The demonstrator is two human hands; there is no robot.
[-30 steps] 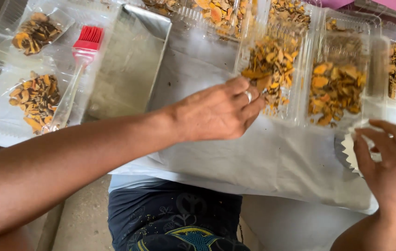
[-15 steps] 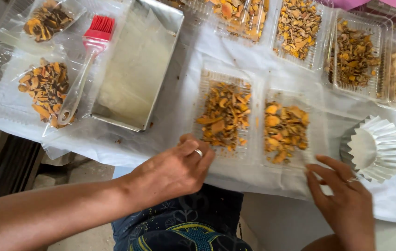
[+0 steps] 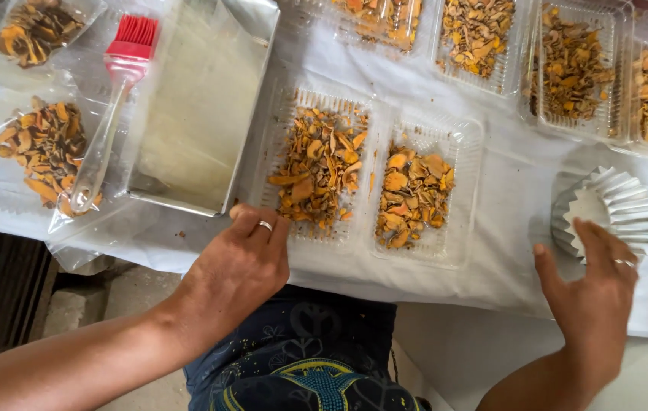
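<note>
Two clear plastic trays of dried orange-yellow slices lie side by side on a white sheet: the left tray (image 3: 322, 164) and the right tray (image 3: 417, 194). My left hand (image 3: 236, 266), a ring on one finger, rests at the near left corner of the left tray, fingers touching its rim. My right hand (image 3: 592, 285) is spread open, fingertips on a stack of fluted white paper cups (image 3: 605, 207) at the right. Neither hand grips anything.
A metal baking pan (image 3: 201, 106) lined with paper stands at the left, a red silicone brush (image 3: 115, 99) beside it. Plastic sheets with dark dried slices (image 3: 44, 148) lie far left. Several more filled trays (image 3: 567, 65) line the back edge.
The two trays came down from in front of the back row to the sheet's near part. My left hand slid to the left tray's corner; my right hand moved right onto the paper cups.
</note>
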